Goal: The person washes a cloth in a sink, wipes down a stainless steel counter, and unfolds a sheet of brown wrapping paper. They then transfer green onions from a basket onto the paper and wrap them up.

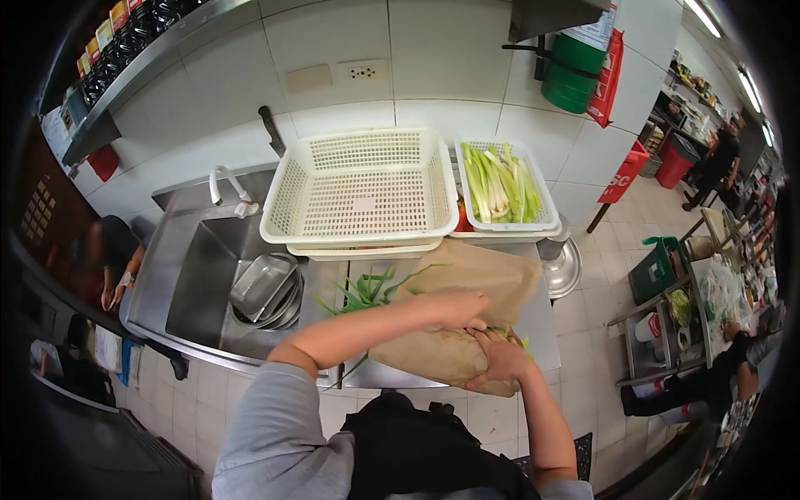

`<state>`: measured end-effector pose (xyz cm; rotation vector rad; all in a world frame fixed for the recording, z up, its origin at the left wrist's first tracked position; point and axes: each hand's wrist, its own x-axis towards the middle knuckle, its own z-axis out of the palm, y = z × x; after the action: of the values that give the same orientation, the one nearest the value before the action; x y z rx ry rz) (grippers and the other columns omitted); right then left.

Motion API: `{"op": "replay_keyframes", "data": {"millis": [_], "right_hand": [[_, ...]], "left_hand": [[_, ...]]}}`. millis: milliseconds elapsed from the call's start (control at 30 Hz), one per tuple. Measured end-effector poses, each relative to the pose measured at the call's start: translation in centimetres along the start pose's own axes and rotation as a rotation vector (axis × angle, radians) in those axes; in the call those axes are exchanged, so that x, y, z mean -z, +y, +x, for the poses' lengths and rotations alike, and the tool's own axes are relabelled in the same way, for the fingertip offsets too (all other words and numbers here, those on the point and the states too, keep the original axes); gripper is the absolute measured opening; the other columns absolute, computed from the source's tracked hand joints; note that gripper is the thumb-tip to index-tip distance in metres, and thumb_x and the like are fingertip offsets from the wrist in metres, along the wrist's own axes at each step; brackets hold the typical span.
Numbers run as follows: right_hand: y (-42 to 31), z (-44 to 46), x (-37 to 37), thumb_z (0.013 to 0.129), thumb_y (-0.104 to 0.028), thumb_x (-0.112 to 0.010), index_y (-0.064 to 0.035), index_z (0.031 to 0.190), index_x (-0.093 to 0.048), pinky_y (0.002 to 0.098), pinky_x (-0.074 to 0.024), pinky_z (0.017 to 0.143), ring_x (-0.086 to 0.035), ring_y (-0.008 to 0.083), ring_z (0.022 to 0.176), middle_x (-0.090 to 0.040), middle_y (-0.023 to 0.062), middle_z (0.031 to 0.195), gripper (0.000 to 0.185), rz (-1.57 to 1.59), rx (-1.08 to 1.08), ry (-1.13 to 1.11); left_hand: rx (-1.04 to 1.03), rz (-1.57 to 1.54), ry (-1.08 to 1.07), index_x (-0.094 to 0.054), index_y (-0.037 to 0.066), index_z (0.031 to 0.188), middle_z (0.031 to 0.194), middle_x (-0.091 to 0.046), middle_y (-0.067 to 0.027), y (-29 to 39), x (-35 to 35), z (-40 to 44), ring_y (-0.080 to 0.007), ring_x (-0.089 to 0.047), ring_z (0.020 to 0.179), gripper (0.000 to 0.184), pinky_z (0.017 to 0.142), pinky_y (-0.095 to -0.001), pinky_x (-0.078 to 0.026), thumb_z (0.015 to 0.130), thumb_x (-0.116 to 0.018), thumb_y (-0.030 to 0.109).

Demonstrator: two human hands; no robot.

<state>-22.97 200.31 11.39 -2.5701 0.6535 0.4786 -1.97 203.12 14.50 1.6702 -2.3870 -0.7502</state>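
Brown paper [492, 271] lies on the steel counter, part of it folded over towards me. Green leaves [367, 290] stick out of its left side, and a bit of green shows by its right end. My left hand [458, 310] is closed at the paper's fold, its fingers mostly bent; whether it pinches the paper's edge is too small to tell. My right hand [502, 357] lies spread on the folded paper, pressing on it. What the paper covers is hidden.
Behind the paper stand a large white perforated crate [362, 237] and a smaller tray [546, 218] of cut green stalks [500, 187]. Metal pans [265, 287] sit in the sink [196, 283] at left. A knife [271, 129] is at the wall. Other people are at both sides.
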Motion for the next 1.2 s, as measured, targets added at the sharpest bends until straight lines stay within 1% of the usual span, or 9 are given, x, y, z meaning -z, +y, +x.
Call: {"op": "replay_keyframes", "data": {"millis": [200, 267, 500, 567, 767, 900, 967, 1033, 1200], "right_hand": [[0.3, 0.2, -0.1, 0.048, -0.062, -0.081, -0.0153, 0.149, -0.026, 0.0574, -0.0221, 0.111, -0.031, 0.0312, 0.139, -0.035, 0.014, 0.149, 0.124, 0.02, 0.02, 0.025], [0.2, 0.2, 0.1, 0.048, -0.063, -0.081, -0.0152, 0.149, -0.026, 0.0576, -0.0219, 0.111, -0.03, 0.0313, 0.139, -0.034, 0.0139, 0.149, 0.125, 0.017, 0.02, 0.012], [-0.1, 0.7, 1.1, 0.048, -0.062, -0.082, -0.0159, 0.149, -0.026, 0.0571, -0.0214, 0.111, -0.029, 0.0314, 0.14, -0.035, 0.0126, 0.149, 0.124, 0.045, -0.005, -0.033], [-0.2, 0.9, 1.3, 0.049, -0.062, -0.082, -0.0161, 0.149, -0.026, 0.057, -0.0209, 0.111, -0.029, 0.0311, 0.14, -0.035, 0.0123, 0.149, 0.124, 0.051, -0.016, -0.056], [-0.4, 1.0, 1.5, 0.05, -0.058, -0.083, -0.0161, 0.149, -0.027, 0.0572, -0.0206, 0.111, -0.029, 0.0311, 0.14, -0.035, 0.0122, 0.149, 0.12, 0.075, -0.031, -0.049], [-0.3, 0.8, 1.1, 0.049, -0.059, -0.082, -0.017, 0.149, -0.026, 0.0543, -0.0251, 0.111, -0.032, 0.0291, 0.139, -0.035, 0.0123, 0.149, 0.122, 0.023, 0.0, -0.011], [-0.1, 0.8, 1.2, 0.049, -0.059, -0.082, -0.0165, 0.149, -0.026, 0.0543, -0.0252, 0.111, -0.032, 0.029, 0.139, -0.035, 0.012, 0.149, 0.122, 0.028, 0.002, -0.016], [-0.2, 0.8, 1.2, 0.048, -0.058, -0.083, -0.0154, 0.149, -0.027, 0.0539, -0.026, 0.11, -0.032, 0.0286, 0.139, -0.036, 0.0115, 0.148, 0.123, 0.027, -0.005, -0.026], [-0.3, 0.6, 0.9, 0.047, -0.057, -0.085, -0.0155, 0.149, -0.026, 0.0536, -0.026, 0.11, -0.03, 0.0284, 0.139, -0.035, 0.0118, 0.149, 0.124, -0.011, 0.004, -0.022]], "left_hand": [[0.137, -0.245, 0.406, -0.067, 0.005, 0.097, 0.082, -0.069, -0.008, -7.2, 16.8, -7.3, -0.0181, -0.065, 0.075, 0.021, 0.069, -0.0321, -0.05, 0.09, -0.063, 0.025], [0.345, -0.164, 0.274, -0.066, 0.004, 0.093, 0.079, -0.069, -0.0056, -12.7, 18.4, -8.7, -0.0167, -0.064, 0.072, 0.017, 0.066, -0.0307, -0.05, 0.088, -0.064, 0.021], [0.261, -0.07, -0.081, -0.064, 0.004, 0.088, 0.075, -0.065, -0.0076, -24.8, 11.4, -8.9, -0.0193, -0.064, 0.069, 0.018, 0.062, -0.0306, -0.051, 0.081, -0.07, 0.019], [0.601, -0.252, -0.239, -0.061, 0.004, 0.085, 0.074, -0.064, -0.009, -24.3, 10.5, -8.0, -0.0208, -0.064, 0.069, 0.015, 0.061, -0.0332, -0.053, 0.078, -0.07, 0.015], [0.56, -0.043, -0.493, -0.066, 0.001, 0.093, 0.076, -0.066, -0.0119, -25.0, 11.9, -8.8, -0.0206, -0.065, 0.072, 0.017, 0.06, -0.036, -0.054, 0.078, -0.064, 0.009], [0.541, 0.383, -0.018, -0.061, -0.001, 0.091, 0.078, -0.064, -0.0177, -22.0, 14.1, -9.7, -0.0306, -0.065, 0.073, 0.023, 0.067, -0.041, -0.051, 0.077, -0.063, 0.017], [0.417, 0.36, 0.366, -0.064, 0.003, 0.095, 0.085, -0.066, -0.0161, -14.5, 15.2, -10.8, -0.0308, -0.065, 0.079, 0.019, 0.069, -0.041, -0.05, 0.085, -0.06, 0.019], [0.125, -0.122, 0.646, -0.065, 0.005, 0.096, 0.089, -0.066, -0.0143, -7.3, 13.5, -11.4, -0.0303, -0.065, 0.083, 0.02, 0.071, -0.0401, -0.05, 0.092, -0.056, 0.023], [-0.063, -0.23, 0.102, -0.06, 0.003, 0.115, 0.112, -0.062, -0.0149, -1.6, 3.0, -6.2, -0.0301, -0.059, 0.104, 0.047, 0.09, -0.0385, -0.046, 0.089, -0.06, 0.042]]}}
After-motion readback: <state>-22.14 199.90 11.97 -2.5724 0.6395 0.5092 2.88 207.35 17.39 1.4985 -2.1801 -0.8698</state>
